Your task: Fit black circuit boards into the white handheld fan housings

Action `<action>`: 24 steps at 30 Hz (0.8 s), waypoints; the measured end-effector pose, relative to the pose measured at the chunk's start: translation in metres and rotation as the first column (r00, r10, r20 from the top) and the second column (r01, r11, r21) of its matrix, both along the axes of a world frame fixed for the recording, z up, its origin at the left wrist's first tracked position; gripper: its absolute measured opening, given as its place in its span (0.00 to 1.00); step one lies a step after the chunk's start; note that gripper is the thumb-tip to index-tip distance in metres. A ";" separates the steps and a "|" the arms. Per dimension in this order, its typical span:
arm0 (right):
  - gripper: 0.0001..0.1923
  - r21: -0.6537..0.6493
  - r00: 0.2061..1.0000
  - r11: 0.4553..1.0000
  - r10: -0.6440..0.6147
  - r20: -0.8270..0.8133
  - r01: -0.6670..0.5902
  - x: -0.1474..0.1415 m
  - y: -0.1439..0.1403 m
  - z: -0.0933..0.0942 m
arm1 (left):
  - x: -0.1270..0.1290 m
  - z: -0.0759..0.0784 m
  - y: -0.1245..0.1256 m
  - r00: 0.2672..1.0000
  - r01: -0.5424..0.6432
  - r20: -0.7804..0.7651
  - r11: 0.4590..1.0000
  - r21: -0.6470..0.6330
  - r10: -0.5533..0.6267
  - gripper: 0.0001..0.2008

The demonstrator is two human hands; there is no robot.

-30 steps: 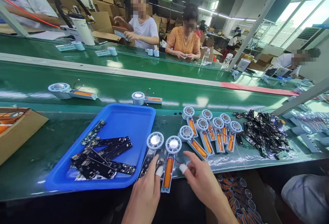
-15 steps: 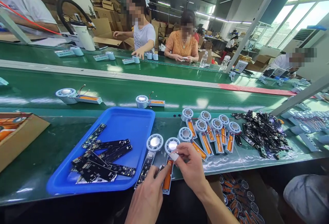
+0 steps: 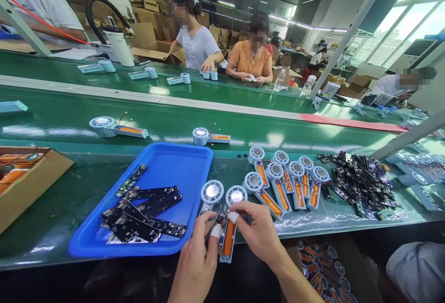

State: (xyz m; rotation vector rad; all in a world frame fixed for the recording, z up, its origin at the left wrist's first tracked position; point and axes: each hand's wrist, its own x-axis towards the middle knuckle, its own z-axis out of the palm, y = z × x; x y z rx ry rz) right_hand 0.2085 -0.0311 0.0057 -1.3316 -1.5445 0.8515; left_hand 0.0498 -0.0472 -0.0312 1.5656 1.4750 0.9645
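My left hand (image 3: 198, 256) holds a narrow black circuit board (image 3: 217, 221) between thumb and fingers, tilted up over the bench edge. Just right of it lies a light-blue handheld fan (image 3: 228, 240), its handle uncovered and an orange battery showing inside. At the neck of that fan my right hand (image 3: 259, 229) is closed in a pinch; what sits between its fingertips is too small to make out. White coverings show on a thumb of each hand. A second fan (image 3: 212, 192) lies to the left, its handle partly hidden behind my left hand.
A blue tray (image 3: 78, 243) with several circuit boards is at left, beyond it a cardboard box (image 3: 38, 187). Several opened fans (image 3: 274, 171) and a heap of circuit boards (image 3: 363, 185) lie at right. More fans (image 3: 200, 136) rest on the green belt; co-workers sit opposite.
My left hand has lifted the circuit board and turned it upward, away from the handle. My right hand has shifted slightly down and left. Across the belt, a co-worker's hand has moved right.
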 end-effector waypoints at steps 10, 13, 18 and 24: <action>0.13 0.177 0.954 0.972 0.099 0.283 -0.153 0.001 -0.004 -0.004 | -0.005 -0.013 0.003 0.996 0.083 -0.016 0.994 0.070 -0.083 0.17; 0.14 0.231 0.883 0.951 0.079 0.463 -0.206 0.001 -0.006 -0.005 | -0.004 -0.013 0.003 0.996 0.086 -0.028 0.992 0.093 -0.084 0.17; 0.11 0.366 0.763 0.901 -0.065 0.644 -0.232 0.000 -0.006 -0.004 | -0.004 -0.014 0.005 0.996 0.081 -0.031 0.992 0.102 -0.078 0.17; 0.10 0.349 0.655 0.894 -0.087 0.750 -0.282 0.002 -0.003 0.000 | -0.004 -0.012 0.005 0.999 0.034 -0.015 0.993 0.111 -0.032 0.18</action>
